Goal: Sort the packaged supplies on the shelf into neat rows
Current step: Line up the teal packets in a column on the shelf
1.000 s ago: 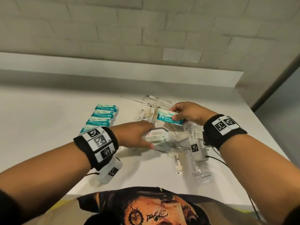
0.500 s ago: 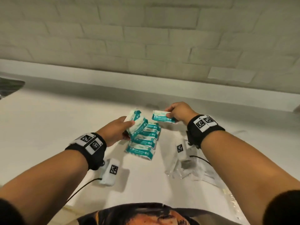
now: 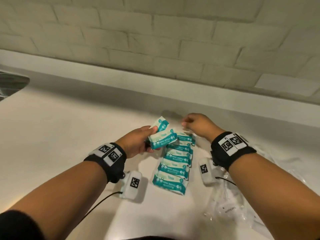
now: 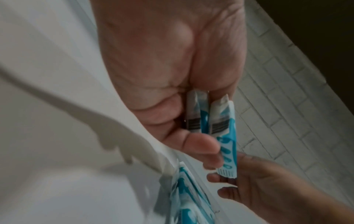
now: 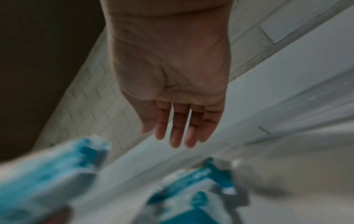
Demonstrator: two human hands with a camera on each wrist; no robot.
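My left hand [image 3: 150,136] grips two teal-and-white wipe packets [image 3: 161,135] side by side, lifted above the white shelf [image 3: 60,135]. The left wrist view shows both packets [image 4: 220,125] edge-on between the thumb and fingers [image 4: 201,145]. Just right of them a row of several matching packets [image 3: 174,163] lies flat, running from near me toward the wall. My right hand [image 3: 187,123] hovers over the row's far end with relaxed fingers [image 5: 178,128] holding nothing. Its fingertips are close to the held packets.
Crumpled clear plastic packages [image 3: 228,205] lie on the shelf under my right forearm. A raised ledge [image 3: 121,80] and a brick wall [image 3: 155,40] close off the back. A dark shiny object [image 3: 12,84] pokes in at the far left edge.
My right hand has let go of the teal packet it carried, which now lies at the row's far end. My left hand still holds its two packets, slightly higher.
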